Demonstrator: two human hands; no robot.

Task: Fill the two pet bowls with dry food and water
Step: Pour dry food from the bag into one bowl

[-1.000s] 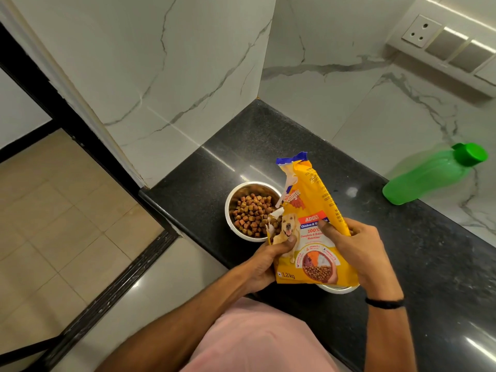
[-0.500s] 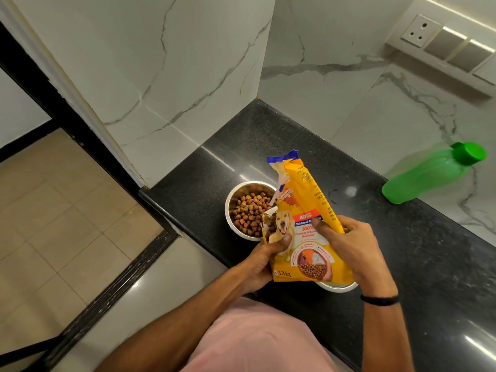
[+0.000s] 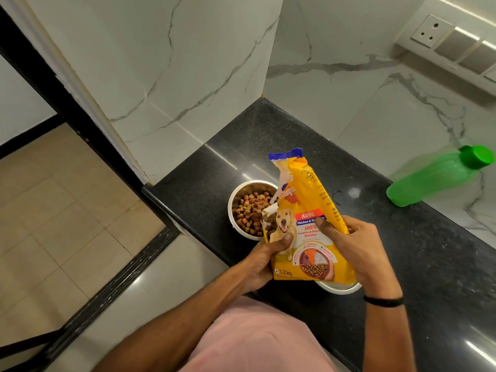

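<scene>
One view, head-worn, wide-angle. Looks forward and steeply down from above the person's chest; the pink fabric shirt front (image 3: pixel 255 342) fills the bottom edge, and both forearms enter from there. Close range: left hand (image 3: pixel 264 260) and right hand (image 3: pixel 357 251), both gripping the yellow printed dry-food bag (image 3: pixel 308 200), sit large at frame centre. Black speckled stone counter (image 3: pixel 429 264) runs diagonally from lower right to the corner of the white grey-veined marble wall (image 3: pixel 188 63) up top. Beige tiled floor (image 3: pixel 40 210) well below at left. Green plastic bottle (image 3: pixel 434 181) at the right edge; straight lines bow toward the margins.
</scene>
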